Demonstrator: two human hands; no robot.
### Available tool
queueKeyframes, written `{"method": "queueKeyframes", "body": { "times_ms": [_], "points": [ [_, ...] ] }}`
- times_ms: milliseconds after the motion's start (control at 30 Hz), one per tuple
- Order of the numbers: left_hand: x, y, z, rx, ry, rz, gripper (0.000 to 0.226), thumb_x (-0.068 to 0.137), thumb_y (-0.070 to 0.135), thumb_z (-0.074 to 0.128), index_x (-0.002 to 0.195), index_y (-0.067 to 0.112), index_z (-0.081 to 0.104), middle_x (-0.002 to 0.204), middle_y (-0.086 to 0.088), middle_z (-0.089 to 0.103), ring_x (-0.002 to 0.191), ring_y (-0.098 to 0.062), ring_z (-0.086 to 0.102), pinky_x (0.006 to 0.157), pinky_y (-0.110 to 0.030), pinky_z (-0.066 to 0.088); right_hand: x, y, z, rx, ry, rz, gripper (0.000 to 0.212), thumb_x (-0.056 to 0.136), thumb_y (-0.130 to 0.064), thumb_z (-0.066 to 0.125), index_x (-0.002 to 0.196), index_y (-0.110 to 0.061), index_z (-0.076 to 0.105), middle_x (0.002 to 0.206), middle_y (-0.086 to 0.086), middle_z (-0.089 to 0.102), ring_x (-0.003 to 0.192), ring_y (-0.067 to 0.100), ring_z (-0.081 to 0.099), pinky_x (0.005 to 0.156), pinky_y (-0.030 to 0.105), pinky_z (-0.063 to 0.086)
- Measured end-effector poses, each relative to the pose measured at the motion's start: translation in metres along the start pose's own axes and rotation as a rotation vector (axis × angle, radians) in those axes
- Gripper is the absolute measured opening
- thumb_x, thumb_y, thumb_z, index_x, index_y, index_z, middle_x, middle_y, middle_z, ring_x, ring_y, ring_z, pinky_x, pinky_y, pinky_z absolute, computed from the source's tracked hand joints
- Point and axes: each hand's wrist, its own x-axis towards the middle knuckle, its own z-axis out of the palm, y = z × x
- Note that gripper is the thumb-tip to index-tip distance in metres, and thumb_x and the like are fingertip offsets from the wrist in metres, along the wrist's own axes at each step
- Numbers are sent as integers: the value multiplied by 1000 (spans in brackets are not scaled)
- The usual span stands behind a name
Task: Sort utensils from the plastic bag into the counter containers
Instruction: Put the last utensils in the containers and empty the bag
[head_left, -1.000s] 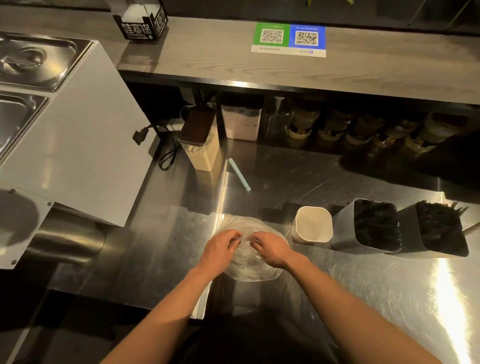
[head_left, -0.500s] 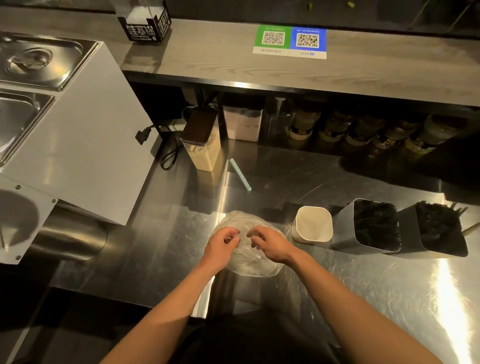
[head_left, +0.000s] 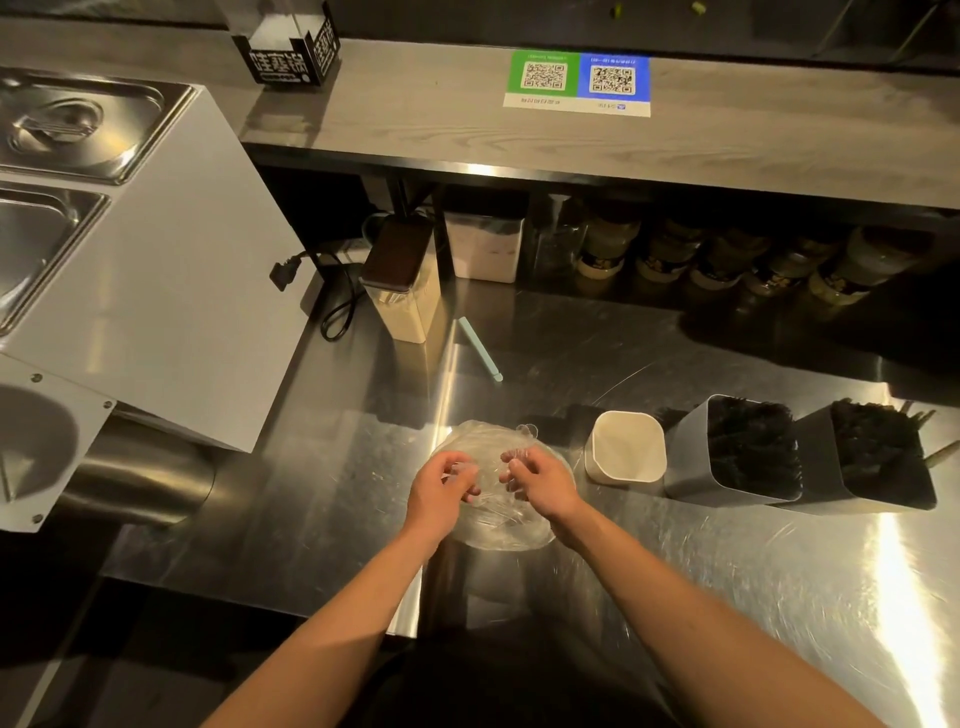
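From the head view, the clear plastic bag (head_left: 483, 441) sits on the steel counter (head_left: 675, 571) right at the near edge, directly in front of the person, with both forearms reaching in over it. The left hand (head_left: 441, 493) has its fingers curled in and pinches the film at the top of the bag; the right hand (head_left: 540, 486) does the same from the other side, fingers bent onto the plastic, the two hands close together but not touching. That paired pinch looks like an effort to work the mouth of the bag open (the utensils inside are too transparent to tell apart). Just to the right of the bag stands a white container (head_left: 626, 474) that appears empty, and beyond it, in a row, a first grey container (head_left: 685, 457) and a second grey container (head_left: 815, 452), both packed with dark utensils and leaning toward the person. Having the bag beside that row probably keeps each transfer short. Nothing looks to have left the bag yet.
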Motion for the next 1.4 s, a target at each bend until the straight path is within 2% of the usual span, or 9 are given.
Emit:
{"method": "queueKeyframes", "body": {
  "times_ms": [133,300,400,633,800,1000,1100,1267,1400],
  "points": [
    [-1,3,10,-237,48,-124,14,95,25,69,107,17,72,90,-4,74,80,-14,68,75,-26,55,-1,2,5,103,-37,72,18,105,-16,47,111,-15,65,96,5,73,84,14,63,78,28,51],
    [-8,9,18,-164,1,-95,13,95,31,67,102,22,75,92,2,75,86,-13,69,81,-27,58,-5,3,9,33,-51,74,19,105,-16,49,113,-12,66,97,5,70,82,12,62,70,20,51],
    [-10,11,18,-124,38,-86,9,99,32,63,95,30,71,89,3,71,82,-13,64,75,-24,54,-4,6,8,-70,-65,60,23,105,-19,49,118,-11,67,100,4,69,85,13,64,70,19,51],
    [-7,11,18,45,52,-22,20,105,27,48,99,17,64,95,4,67,86,-10,61,68,-20,45,-5,9,4,-123,-107,-3,23,105,-17,49,110,-9,69,97,4,70,81,9,62,68,15,49],
    [-6,12,20,65,32,-18,21,108,27,39,105,19,57,93,1,72,85,-11,70,77,-26,57,-6,7,1,-85,-66,-50,14,103,-11,51,104,-5,63,85,4,70,74,7,63,63,14,49],
    [-6,11,16,61,-59,-18,19,106,24,44,98,17,59,87,0,69,78,-11,66,64,-22,51,-4,6,-4,-130,-77,-39,12,101,-9,52,108,-5,61,93,9,71,73,6,63,61,11,47],
    [-6,10,16,62,-94,-41,17,106,26,47,99,18,60,90,-1,70,79,-11,69,66,-22,48,-4,5,-2,-113,-42,-7,12,103,-11,50,105,-7,61,98,11,72,75,9,62,62,13,47],
    [-9,7,16,15,-101,-60,16,102,22,53,94,13,64,79,-1,64,63,-9,55,62,-22,48,-2,5,0,-30,-33,33,14,102,-10,50,106,-3,61,87,6,72,73,10,61,64,15,48],
    [-10,6,13,52,-57,-38,12,96,22,63,88,16,69,78,2,68,76,-11,63,71,-19,46,-2,0,-1,30,-19,32,17,103,-13,49,110,-7,63,83,4,68,72,11,57,63,19,48]
  ]
}}
